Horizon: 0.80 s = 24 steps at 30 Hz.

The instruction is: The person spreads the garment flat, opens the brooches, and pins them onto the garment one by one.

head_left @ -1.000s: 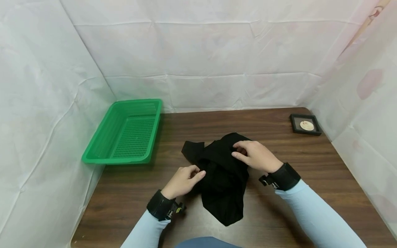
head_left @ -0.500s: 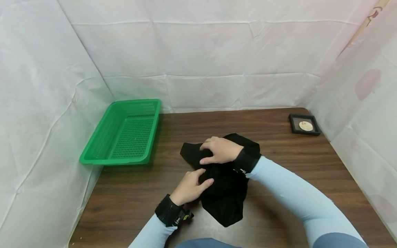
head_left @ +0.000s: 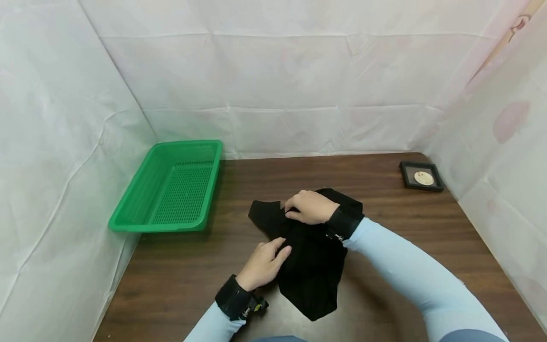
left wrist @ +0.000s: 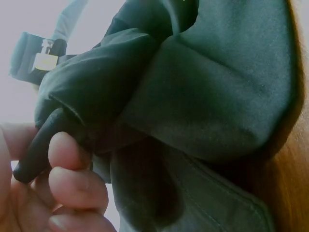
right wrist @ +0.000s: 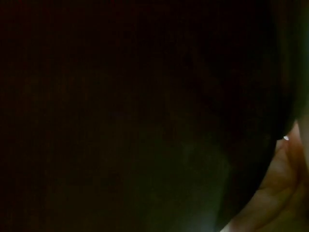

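Matt, soft-looking black cloth [head_left: 314,266] was seen at the left hand [head_left: 261,263] and beneath the right hand [head_left: 313,207], creased and stitched along one edge. Beneath both, the table [head_left: 342,175] was surfaced in smooth dark wood grain with a faint sheen. Beyond the left hand, the basket [head_left: 158,227] was made of slightly glossy, perforated plastic. Behind, the walls [head_left: 273,71] were covered in thin, wrinkled sheeting. Both wrists were wrapped in matt black straps [head_left: 232,298].
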Each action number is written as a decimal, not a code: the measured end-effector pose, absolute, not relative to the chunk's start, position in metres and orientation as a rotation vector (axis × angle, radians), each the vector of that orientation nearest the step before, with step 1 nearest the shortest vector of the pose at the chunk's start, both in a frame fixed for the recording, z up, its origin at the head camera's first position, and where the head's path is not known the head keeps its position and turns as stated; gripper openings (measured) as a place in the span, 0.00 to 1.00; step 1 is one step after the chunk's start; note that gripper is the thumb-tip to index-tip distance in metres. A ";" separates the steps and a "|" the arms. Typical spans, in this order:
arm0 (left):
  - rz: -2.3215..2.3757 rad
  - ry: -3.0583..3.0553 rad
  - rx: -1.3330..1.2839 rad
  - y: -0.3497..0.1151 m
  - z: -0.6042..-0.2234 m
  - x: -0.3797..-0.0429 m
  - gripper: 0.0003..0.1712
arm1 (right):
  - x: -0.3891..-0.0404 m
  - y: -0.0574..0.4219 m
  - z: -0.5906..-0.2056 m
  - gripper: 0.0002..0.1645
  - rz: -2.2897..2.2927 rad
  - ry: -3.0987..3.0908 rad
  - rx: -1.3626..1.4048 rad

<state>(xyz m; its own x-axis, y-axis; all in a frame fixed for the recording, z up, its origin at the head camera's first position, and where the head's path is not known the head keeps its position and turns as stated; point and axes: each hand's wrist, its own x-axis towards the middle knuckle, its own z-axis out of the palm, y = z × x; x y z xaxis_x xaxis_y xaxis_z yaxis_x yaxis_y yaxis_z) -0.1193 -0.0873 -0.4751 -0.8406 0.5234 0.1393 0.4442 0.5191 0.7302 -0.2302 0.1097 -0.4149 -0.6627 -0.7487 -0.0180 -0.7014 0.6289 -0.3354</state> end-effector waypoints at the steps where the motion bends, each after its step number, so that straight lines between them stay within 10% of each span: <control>1: 1.244 2.659 0.859 -0.087 -0.476 -0.119 0.23 | -0.230 0.112 -0.414 0.10 -0.474 2.702 -1.210; 24: 1.314 2.760 1.073 -0.095 -0.453 -0.120 0.10 | -0.224 0.198 -0.374 0.08 -0.904 2.933 -1.126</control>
<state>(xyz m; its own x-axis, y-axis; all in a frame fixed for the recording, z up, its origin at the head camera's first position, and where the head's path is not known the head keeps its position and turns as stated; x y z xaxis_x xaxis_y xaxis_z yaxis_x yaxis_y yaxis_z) -0.1196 -0.0949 -0.4533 -0.7765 0.5233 0.3510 0.6023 0.4529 0.6573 -0.2239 0.1980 -0.3743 -0.7557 -0.5803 0.3035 -0.6505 0.6115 -0.4505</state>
